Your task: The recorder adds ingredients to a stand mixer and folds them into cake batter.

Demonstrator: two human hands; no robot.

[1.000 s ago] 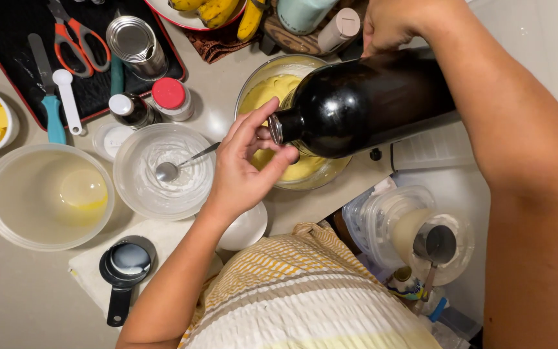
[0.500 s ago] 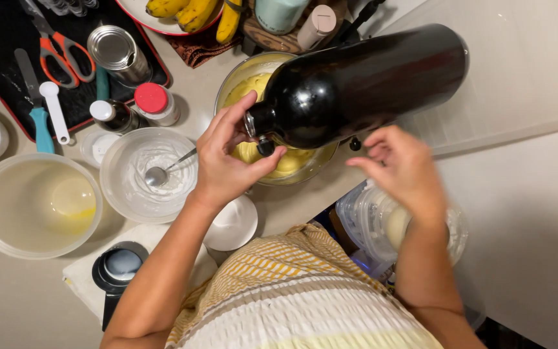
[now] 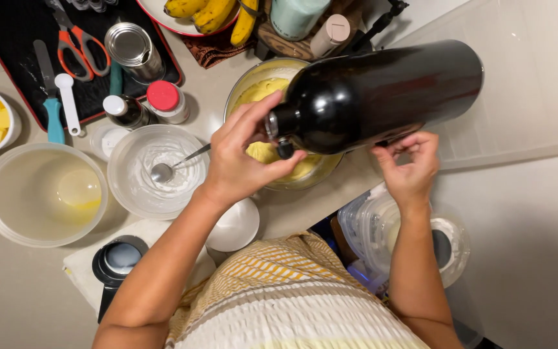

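**Single head cam, steep top-down over the counter**

One view only, worn on the person's head, looking almost straight down past the striped top (image 3: 292, 291) at the bottom edge. Close range: forearms fill the lower half, left hand (image 3: 243, 158) and right hand (image 3: 408, 165) sit mid-frame under the black stand mixer head (image 3: 382, 97). Counter (image 3: 8, 291) runs left and up; black tray (image 3: 8, 39) and bananas (image 3: 208, 10) are cut by the top edge. No second view, so no overlap to report
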